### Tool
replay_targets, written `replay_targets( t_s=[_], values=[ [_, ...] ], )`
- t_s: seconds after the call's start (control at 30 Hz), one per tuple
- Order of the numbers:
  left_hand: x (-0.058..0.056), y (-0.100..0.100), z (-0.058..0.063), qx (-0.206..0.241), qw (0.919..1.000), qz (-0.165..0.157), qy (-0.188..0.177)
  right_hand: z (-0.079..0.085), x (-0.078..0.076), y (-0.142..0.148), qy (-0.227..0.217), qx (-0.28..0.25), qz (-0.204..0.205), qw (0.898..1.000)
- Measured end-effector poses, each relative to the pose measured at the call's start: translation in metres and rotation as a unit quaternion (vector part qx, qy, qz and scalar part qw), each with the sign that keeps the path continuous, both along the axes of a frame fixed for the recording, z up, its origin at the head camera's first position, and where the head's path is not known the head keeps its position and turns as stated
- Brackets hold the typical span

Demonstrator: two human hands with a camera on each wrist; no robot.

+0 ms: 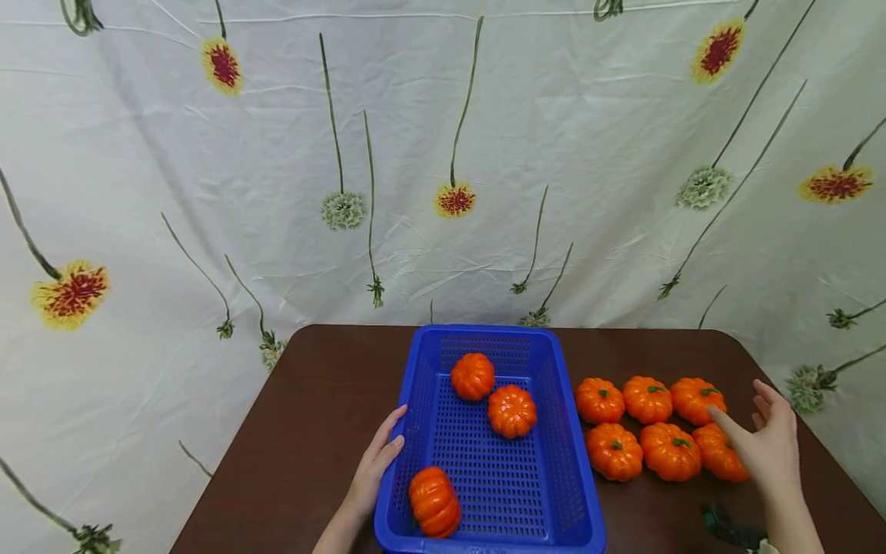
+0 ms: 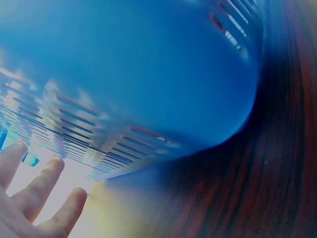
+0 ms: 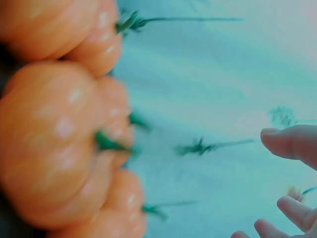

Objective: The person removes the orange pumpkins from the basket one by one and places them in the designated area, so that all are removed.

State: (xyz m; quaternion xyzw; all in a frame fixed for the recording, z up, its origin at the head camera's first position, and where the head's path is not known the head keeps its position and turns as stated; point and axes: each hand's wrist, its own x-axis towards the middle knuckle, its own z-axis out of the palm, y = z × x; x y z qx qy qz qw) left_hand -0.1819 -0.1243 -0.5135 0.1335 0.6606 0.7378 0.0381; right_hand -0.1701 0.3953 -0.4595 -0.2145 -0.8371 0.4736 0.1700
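Note:
A blue plastic basket [image 1: 493,492] with slotted walls holds three orange toy pumpkins: one pumpkin [image 1: 473,376] at the back, another [image 1: 512,411] beside it, and one lying on its side [image 1: 434,502] at the front left. My left hand [image 1: 374,465] is at the basket's left wall, fingers extended along it; its fingertips [image 2: 75,196] show near the slots in the left wrist view. To the right, several pumpkins with green stems [image 1: 671,452] stand in two rows. My right hand [image 1: 770,438] hovers over their right end, thumb and fingers spread, holding nothing. It partly overlaps the front right pumpkin [image 1: 718,454].
Everything stands on a dark brown wooden table [image 1: 291,446] with rounded far corners. A white cloth with printed flowers [image 1: 401,254] hangs behind it. A dark object [image 1: 727,527] lies near my right wrist, at the table's front right.

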Motion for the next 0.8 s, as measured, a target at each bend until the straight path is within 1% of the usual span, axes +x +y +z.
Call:
replay_targets(
  t_s=[0.1,0.2,0.47,0.63,0.8],
  values=[
    [0.000,0.000,0.000,0.001,1.0000,-0.002,0.001,0.029,0.004,-0.025,0.029,-0.002,0.039,0.999],
    [0.000,0.000,0.000,0.003,1.0000,-0.002,0.000,0.044,0.002,-0.041,0.043,0.009,0.067,0.997],
    [0.000,0.001,0.001,0.004,1.0000,-0.005,0.000,0.062,-0.015,-0.070,0.063,0.033,0.116,0.991],
    [0.000,0.001,0.001,0.001,1.0000,0.000,0.002,0.070,-0.027,-0.087,0.083,0.036,0.152,0.984],
    [0.001,0.001,0.002,0.005,1.0000,-0.004,0.002,0.078,-0.036,-0.107,0.088,0.044,0.196,0.976]
  ],
)
